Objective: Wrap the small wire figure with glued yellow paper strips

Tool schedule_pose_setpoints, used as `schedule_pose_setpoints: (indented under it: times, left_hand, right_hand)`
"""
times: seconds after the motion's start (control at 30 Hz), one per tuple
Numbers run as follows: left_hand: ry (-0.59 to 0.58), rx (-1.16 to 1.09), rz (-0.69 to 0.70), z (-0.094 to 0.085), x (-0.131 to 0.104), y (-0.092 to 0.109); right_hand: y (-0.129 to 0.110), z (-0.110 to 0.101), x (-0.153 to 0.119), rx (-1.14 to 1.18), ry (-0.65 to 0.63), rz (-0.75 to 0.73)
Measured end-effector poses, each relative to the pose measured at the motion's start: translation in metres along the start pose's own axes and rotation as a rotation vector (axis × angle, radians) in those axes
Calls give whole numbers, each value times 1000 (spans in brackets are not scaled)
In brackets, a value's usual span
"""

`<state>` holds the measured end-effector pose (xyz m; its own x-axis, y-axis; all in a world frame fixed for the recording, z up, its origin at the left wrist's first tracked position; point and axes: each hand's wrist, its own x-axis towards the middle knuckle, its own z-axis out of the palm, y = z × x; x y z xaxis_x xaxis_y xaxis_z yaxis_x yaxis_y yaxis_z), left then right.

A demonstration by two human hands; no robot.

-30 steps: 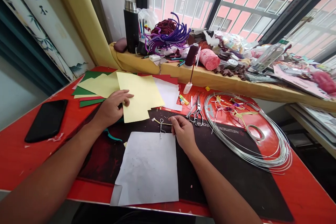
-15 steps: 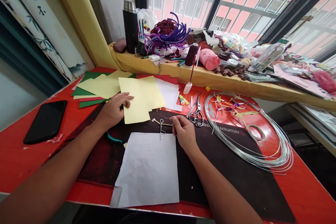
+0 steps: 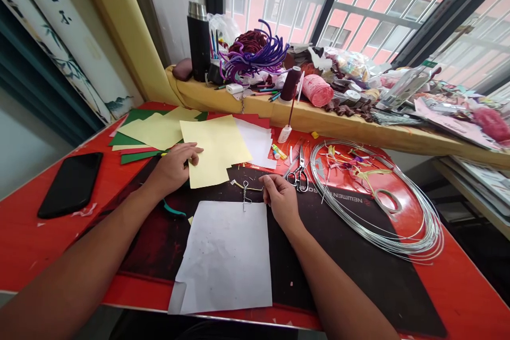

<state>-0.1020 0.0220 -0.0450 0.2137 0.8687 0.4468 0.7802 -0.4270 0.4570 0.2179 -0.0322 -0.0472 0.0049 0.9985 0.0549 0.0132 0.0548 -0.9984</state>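
My left hand (image 3: 175, 167) lies at the left edge of a pale yellow sheet of paper (image 3: 215, 151), its fingers bent over that edge. A small twisted wire figure (image 3: 245, 191) with a looped head and arms partly wrapped in yellow lies just above a white sheet of paper (image 3: 227, 257), its legs over the top edge. My right hand (image 3: 280, 196) has thumb and fingers drawn together at the end of the figure's right-side arm. Close by that hand are black-handled scissors (image 3: 298, 176).
A large coil of silvery wire (image 3: 378, 228) covers the right side. Coloured sheets (image 3: 153, 130) lie behind my left hand, and a black phone (image 3: 70, 185) is at far left. A glue bottle with a brush (image 3: 285, 134) stands near the crowded sill. A teal-handled tool (image 3: 174, 209) is partly hidden.
Both hands stay almost where they were, on the yellow sheet and beside the wire figure. The view has shifted very slightly.
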Motion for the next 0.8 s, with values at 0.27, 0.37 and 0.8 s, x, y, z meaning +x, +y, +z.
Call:
schedule_pose_setpoints:
  times: [0.27, 0.37, 0.8]
  left_hand:
    - [9, -1, -5, 1, -1, -2]
    - [11, 0, 12, 1, -1, -2]
    - [-13, -4, 3, 3, -1, -2]
  right_hand:
    - [2, -1, 0, -10, -7, 6]
    - [3, -1, 0, -10, -8, 5]
    - [2, 1, -1, -41, -10, 7]
